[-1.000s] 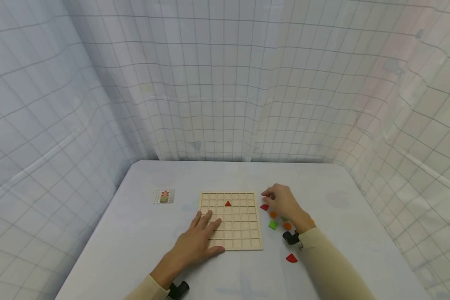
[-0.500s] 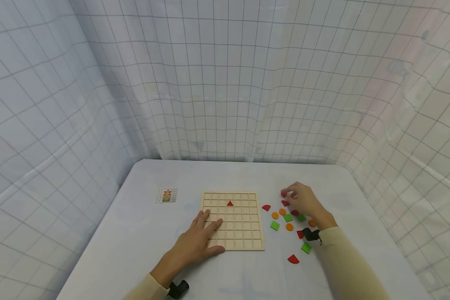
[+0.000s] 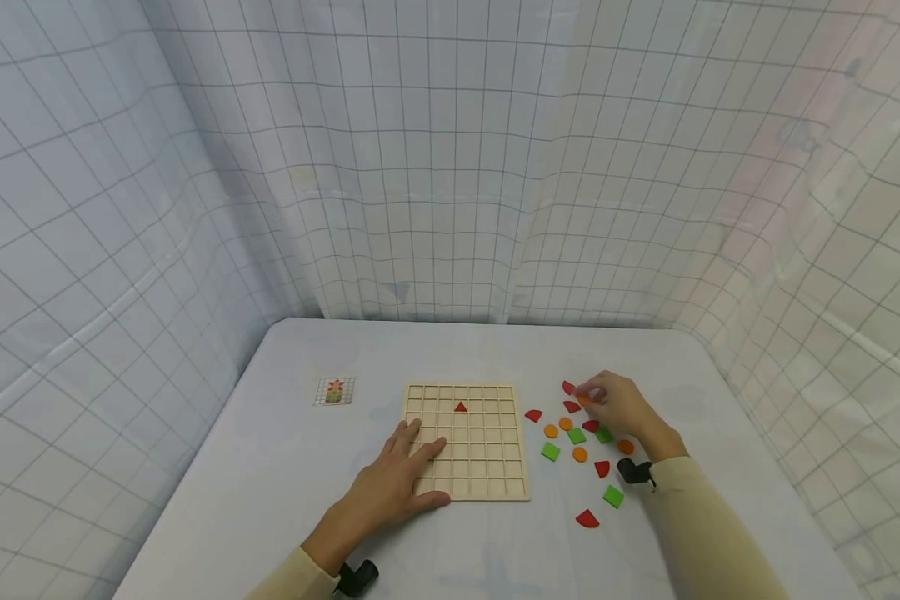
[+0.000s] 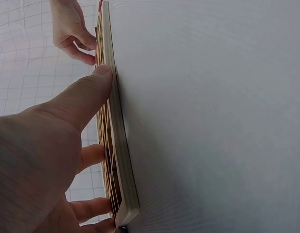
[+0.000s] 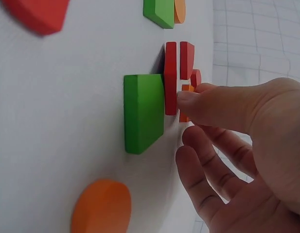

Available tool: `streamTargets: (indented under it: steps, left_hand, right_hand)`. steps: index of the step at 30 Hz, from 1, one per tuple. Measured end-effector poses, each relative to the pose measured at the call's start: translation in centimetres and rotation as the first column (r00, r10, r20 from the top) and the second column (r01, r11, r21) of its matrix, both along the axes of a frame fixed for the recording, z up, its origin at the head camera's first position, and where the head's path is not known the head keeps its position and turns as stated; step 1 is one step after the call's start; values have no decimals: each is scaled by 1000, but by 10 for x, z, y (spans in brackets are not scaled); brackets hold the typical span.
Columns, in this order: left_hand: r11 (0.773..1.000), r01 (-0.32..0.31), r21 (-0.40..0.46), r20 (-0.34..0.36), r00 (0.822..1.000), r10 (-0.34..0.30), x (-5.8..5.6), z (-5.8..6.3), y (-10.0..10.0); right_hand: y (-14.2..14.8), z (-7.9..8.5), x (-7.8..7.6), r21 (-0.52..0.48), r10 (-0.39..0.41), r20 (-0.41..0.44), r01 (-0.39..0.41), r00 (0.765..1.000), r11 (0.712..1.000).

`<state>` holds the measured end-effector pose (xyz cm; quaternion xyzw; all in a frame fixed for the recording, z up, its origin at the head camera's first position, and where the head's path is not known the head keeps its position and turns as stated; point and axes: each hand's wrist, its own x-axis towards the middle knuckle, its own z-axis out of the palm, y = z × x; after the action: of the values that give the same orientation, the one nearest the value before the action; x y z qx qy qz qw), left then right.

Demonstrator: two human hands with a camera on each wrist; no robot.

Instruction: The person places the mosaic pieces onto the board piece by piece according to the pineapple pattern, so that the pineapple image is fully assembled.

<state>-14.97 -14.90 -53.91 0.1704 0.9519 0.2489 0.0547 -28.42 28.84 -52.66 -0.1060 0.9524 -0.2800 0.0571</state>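
My left hand point(image 3: 393, 483) lies with spread fingers over the lower left of a square wooden grid board point(image 3: 480, 450); the left wrist view shows the thumb along its edge. One red triangle point(image 3: 461, 407) sits in a cell near the board's top. To the right, my right hand point(image 3: 626, 408) pinches an orange piece point(image 3: 583, 399) between thumb and fingers, partly hidden by them. Close to those fingertips lie red quarter-circle pieces point(image 3: 572, 407). In the right wrist view, a green square piece point(image 5: 147, 111) and a red piece point(image 5: 170, 80) lie in front of the thumb.
Several orange discs point(image 3: 580, 454), green squares point(image 3: 551, 451) and red pieces point(image 3: 587, 519) lie scattered right of the board on the white table point(image 3: 270, 467). A small picture card point(image 3: 334, 391) with a gridded pattern lies at the left. Grid-patterned curtains point(image 3: 450, 167) surround the table.
My right hand first moved right, away from the board's side, to a red piece. It has since shifted slightly right to the orange piece. The left hand stays on the board.
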Motion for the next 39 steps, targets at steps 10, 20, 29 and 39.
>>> streamTargets:
  steps: [10,20,29,39]
  left_hand:
    - [1000,8,5,3,1000,-8,1,1,-1]
    - [1000,9,12,3,1000,-9,2,3,0]
    - [1000,8,13,-3,1000,-8,3,2,0]
    - [1000,17,17,-6,1000,-17,3,5,0]
  right_hand:
    - [2,4,2,2,14,45,-14,999,1000]
    - [1,4,2,-18,5,29,-5,1000,1000]
    - [-1,8,1,-39,31,-51,-33,998,999]
    - [-19,13,-2,-69,42,-93,-49,995,996]
